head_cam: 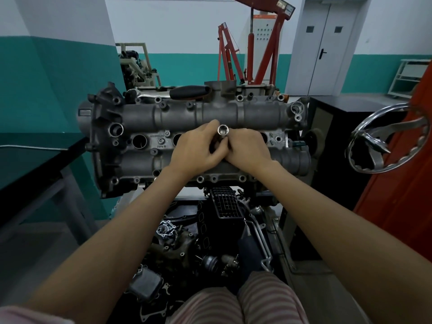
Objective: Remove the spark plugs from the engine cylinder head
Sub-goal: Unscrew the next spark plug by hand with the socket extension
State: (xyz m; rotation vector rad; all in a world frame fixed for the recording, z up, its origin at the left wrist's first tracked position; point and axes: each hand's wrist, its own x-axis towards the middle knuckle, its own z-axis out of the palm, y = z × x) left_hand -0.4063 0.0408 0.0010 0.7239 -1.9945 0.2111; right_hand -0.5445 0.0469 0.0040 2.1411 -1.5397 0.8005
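The grey engine cylinder head (145, 118) lies across the middle of the view on a stand. A row of round spark plug wells runs along its centre, and the leftmost well (139, 141) is open and dark. My left hand (198, 148) and my right hand (247, 148) meet over the middle wells. Both grip a silver spark plug socket (223, 130) that stands upright between them with its open end facing up. The lower part of the socket and the wells beneath my hands are hidden. No spark plug is visible.
A ratchet with a black handle (189, 91) lies on the far edge of the head. A chrome handwheel (385, 141) sticks out at right beside an orange panel (402, 183). Loose engine parts (198, 242) fill the floor below. A dark table (35, 164) stands at left, red engine hoists (257, 47) behind.
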